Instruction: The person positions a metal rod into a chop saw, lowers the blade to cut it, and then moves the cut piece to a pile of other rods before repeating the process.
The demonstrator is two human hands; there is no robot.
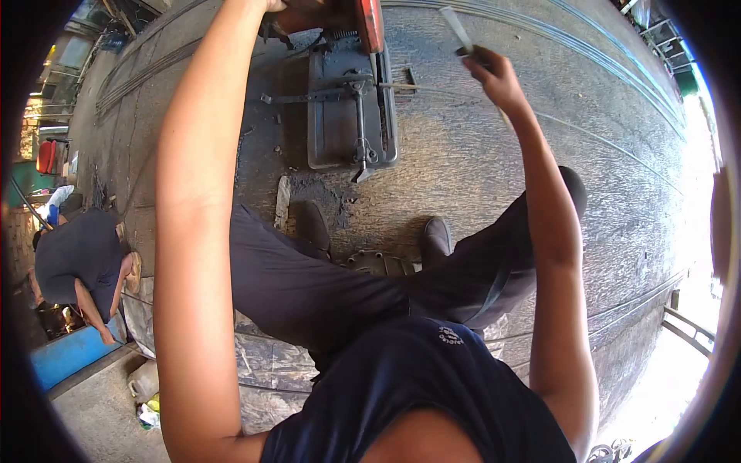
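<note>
A cut-off saw [332, 123] with a dark base and a clamp stands on the floor in front of me. Its red blade guard [370, 25] rises at the top of the view. My left hand [274, 5] is at the top edge beside the saw's upper part; its fingers are mostly cut off from view. To the right of the saw, my right hand [498, 81] is raised and closed around a flat, pale metal strip [456, 29] that points up and left. A thin rod [401, 86] sticks out to the right from the saw's clamp.
Long metal rods [571, 35] lie across the floor at the back and right. My shoes [436, 235] are below the saw, near a flat scrap strip [282, 202]. Another person [81, 258] crouches at the left by a blue box [77, 356]. A jug [145, 382] stands nearby.
</note>
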